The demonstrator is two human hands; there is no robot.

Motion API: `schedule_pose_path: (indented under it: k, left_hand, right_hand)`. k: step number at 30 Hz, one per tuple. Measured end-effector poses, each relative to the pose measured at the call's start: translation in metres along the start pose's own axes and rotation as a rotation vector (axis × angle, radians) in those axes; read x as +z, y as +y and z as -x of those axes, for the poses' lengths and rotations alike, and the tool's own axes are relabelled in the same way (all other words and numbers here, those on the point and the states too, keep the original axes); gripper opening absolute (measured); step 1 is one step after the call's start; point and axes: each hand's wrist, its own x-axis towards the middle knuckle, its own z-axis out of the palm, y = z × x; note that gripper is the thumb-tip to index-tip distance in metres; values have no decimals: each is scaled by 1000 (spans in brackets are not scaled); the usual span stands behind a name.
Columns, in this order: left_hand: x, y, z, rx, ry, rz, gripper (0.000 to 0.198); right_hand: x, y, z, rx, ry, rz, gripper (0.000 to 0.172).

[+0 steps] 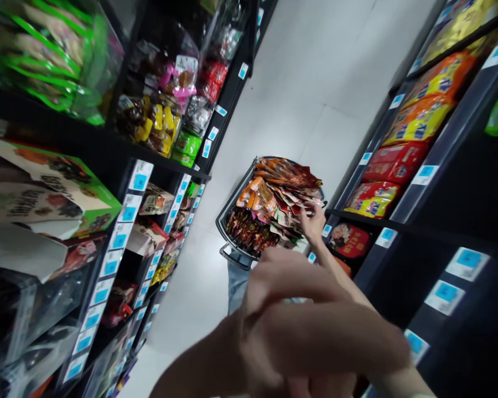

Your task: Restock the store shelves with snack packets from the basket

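A black shopping basket (221, 221) full of snack packets is on the floor in the aisle. My right hand (312, 222) reaches to its right side, fingers curled in a pinch at the edge of the upright snack packets (288, 205). Beside these are an orange packet (257, 198), dark red packets (249, 229) and a row of reddish-brown packets (288, 172). Large and blurred close to the camera, my left hand (319, 326) is bent over with its fingers folded in. Whatever it may hold is hidden.
Dark shelves with price tags (118, 240) line the left, holding bagged snacks (164, 124) and an open carton (78, 193). On the right shelf are orange-yellow packs (419, 119) and red packs (394, 160). Pale floor (311, 66) runs between. A blue-grey trouser leg (237, 282) shows below the basket.
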Motion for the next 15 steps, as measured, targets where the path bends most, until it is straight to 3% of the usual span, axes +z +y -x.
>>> schedule_pose_path:
  k: [2,3,4,6,10,12,15]
  left_hand:
    - [25,-1,13,-151,279,151,36]
    - [37,-7,21,-42,284,193,36]
    - [48,-15,30,10,196,193,39]
    - [66,-36,55,79,161,246,49]
    - [87,-70,117,-175,-31,206,48]
    - [91,-80,146,-285,-155,151,43]
    - [93,-92,176,-419,-329,84,41]
  right_hand:
    - [7,-7,-3,-41,-31,-23,25]
    - [11,-11,-4,-67,-60,-31,26]
    - [16,-15,-4,-97,-105,-39,27]
    - [29,-22,-5,-159,-239,-45,33]
    - [62,-41,-3,-197,-502,71,71]
    - [77,-52,-3,-171,-536,203,91]
    - [90,-67,-7,-131,-497,418,90]
